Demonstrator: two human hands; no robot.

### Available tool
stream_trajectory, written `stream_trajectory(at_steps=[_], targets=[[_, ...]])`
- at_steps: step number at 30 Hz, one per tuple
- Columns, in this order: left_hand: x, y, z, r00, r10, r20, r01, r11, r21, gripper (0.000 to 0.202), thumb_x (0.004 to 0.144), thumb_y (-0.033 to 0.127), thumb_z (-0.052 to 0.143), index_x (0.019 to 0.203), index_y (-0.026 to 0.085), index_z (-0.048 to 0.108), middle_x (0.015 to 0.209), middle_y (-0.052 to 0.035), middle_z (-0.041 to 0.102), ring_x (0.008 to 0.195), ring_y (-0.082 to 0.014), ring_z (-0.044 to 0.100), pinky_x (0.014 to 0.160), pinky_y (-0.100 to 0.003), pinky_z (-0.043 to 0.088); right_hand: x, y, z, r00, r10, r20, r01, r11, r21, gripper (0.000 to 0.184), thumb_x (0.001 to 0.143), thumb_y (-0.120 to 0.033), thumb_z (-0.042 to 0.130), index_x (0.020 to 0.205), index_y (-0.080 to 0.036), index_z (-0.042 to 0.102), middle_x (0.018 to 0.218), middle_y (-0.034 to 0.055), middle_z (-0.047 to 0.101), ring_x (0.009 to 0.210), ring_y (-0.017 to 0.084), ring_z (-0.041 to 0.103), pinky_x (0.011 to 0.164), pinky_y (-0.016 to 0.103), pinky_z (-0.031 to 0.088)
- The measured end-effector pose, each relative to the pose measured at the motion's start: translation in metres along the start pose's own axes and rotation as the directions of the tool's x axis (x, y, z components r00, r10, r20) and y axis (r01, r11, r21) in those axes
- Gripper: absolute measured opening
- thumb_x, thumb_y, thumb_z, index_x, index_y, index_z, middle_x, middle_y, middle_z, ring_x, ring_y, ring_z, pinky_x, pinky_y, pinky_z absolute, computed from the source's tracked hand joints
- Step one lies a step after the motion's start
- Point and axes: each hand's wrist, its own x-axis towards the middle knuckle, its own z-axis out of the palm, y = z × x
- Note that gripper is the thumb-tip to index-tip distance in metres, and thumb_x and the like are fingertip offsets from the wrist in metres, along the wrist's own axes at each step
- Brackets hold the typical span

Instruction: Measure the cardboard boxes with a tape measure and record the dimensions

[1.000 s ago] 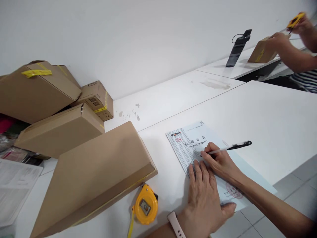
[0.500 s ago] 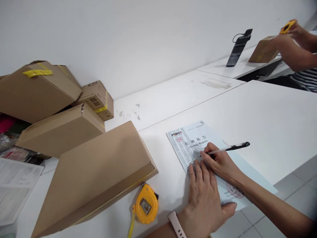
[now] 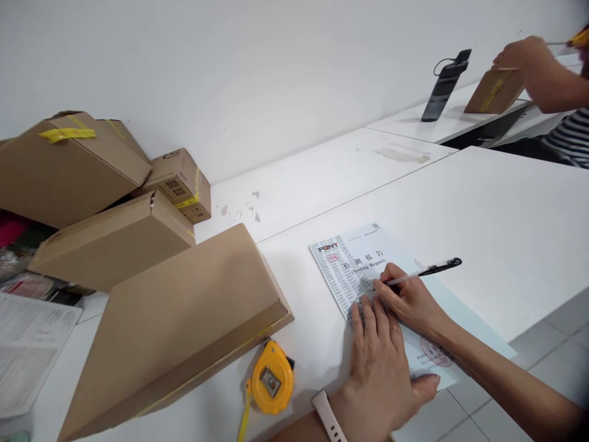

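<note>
A pale blue testing report point(image 3: 359, 245) lies on the white table, with a logo at its top left and a red round stamp lower down. My left hand point(image 3: 380, 368), with a light band at the wrist, rests flat on the report, fingers stretched out. My right hand point(image 3: 409, 301) grips a pen point(image 3: 437, 268), its tip at the paper just below the printed title. To the left of my left hand sits a yellow tape measure point(image 3: 272, 377), a bit of its tape pulled out. A large flat cardboard box point(image 3: 193, 307) lies beside it.
Several more cardboard boxes point(image 3: 69, 166) are stacked at the left, above printed sheets point(image 3: 32, 350). A dark water bottle point(image 3: 444, 89) stands at the back right. There a co-worker's hand point(image 3: 529, 61) is on a small cardboard box point(image 3: 492, 92).
At the back right, the co-worker's tape measure has moved right, away from the small box, with a hand now over the box. My pen has shifted very slightly; my left hand stays put.
</note>
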Motion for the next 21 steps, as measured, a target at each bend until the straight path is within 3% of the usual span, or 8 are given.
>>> stream_trajectory(at_steps=[21], targets=[[-0.0014,0.0035,0.0048,0.999,-0.02,-0.044,0.021,1.0,0.013,0.099,0.093,0.075,0.04,0.153,-0.004,0.041,0.157,-0.0256,0.047,0.148,-0.04,0.039,0.122,-0.053,0.036,0.0012,-0.0011,0.0002,1.0,0.023,-0.005,-0.023,0.999,0.024,0.026,0.094,-0.039,0.057,0.074,-0.025,0.048,0.058,-0.0059,0.044,0.054,0.013,0.037,0.051,0.028,0.031]])
